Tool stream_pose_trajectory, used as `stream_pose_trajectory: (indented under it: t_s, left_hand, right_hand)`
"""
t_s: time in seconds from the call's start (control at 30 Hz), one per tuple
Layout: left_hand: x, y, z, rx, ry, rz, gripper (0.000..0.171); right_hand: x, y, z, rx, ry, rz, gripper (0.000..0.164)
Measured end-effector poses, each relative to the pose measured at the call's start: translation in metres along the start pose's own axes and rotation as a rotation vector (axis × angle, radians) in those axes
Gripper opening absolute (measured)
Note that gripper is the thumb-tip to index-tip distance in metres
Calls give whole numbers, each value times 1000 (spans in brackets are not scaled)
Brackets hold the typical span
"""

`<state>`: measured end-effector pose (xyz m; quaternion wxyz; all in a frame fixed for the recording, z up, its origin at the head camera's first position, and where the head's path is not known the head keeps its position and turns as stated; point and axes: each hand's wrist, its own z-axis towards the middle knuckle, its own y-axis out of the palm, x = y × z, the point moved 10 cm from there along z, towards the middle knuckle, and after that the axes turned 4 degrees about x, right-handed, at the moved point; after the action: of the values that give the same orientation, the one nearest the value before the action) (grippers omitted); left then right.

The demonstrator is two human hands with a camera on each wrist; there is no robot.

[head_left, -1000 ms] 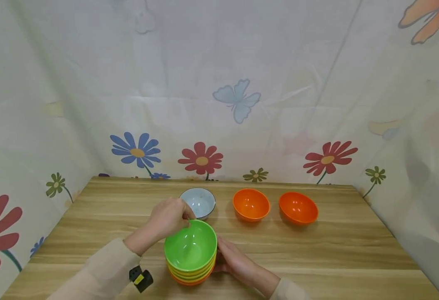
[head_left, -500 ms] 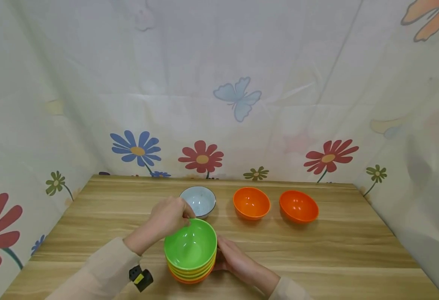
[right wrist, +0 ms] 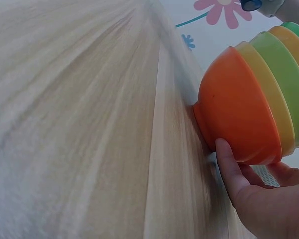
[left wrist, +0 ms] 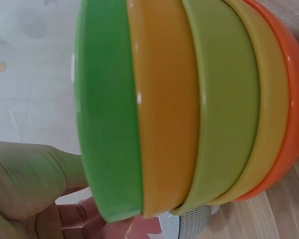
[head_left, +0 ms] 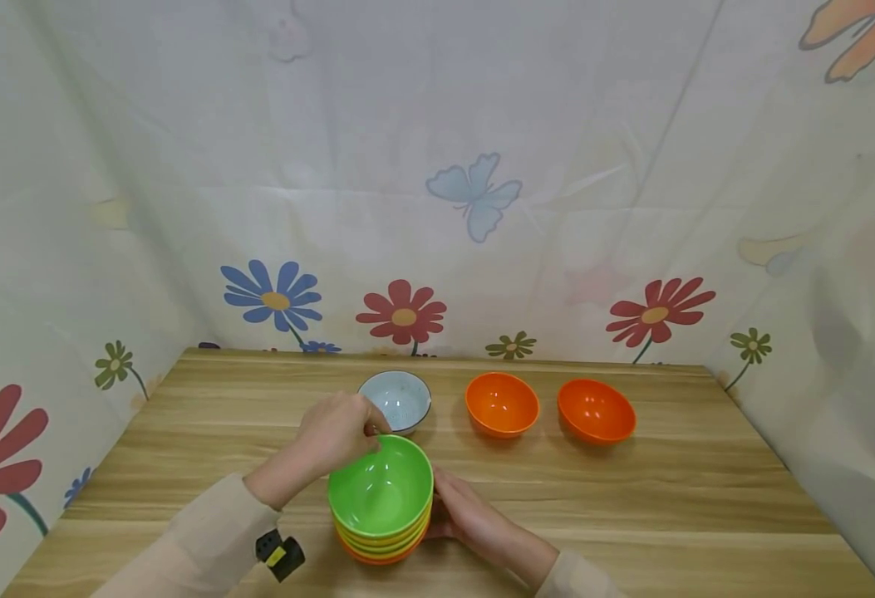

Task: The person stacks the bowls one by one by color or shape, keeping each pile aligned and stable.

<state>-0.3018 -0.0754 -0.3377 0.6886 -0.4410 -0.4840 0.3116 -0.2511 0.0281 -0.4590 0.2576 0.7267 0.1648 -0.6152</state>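
Note:
A stack of nested bowls stands on the wooden table, green bowl on top. Below it come yellow-orange, lime-green and yellow ones, then an orange bowl at the bottom. My left hand pinches the green bowl's rim at its far left side, thumb and fingers on either side of the edge. Low on the right, my right hand holds the orange bottom bowl between spread thumb and fingers; some fingertips are hidden behind the stack.
Just behind the stack sits a pale blue-grey bowl, partly covered by my left hand. Two single orange bowls, one nearer the middle and another farther right, stand along the back. A flower-printed curtain encloses the wooden table.
Both hands and the stack keep their places. The whole head view shifts up very slightly.

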Motion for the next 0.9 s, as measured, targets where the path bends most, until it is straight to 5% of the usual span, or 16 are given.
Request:
stream_pose_trajectory:
  t_s: [0.27, 0.47, 0.9]
  left_hand:
    - [0, -2, 1, -23, 25, -32, 12]
    - [-8, -5, 4, -33, -21, -40, 12]
    - [-29, -17, 15, 14, -30, -70, 14]
  right_hand:
    - [1, -2, 0, 12, 6, -4, 61]
    - [2, -2, 0, 15, 1, 0, 59]
    - [4, -3, 1, 20, -8, 0, 61]
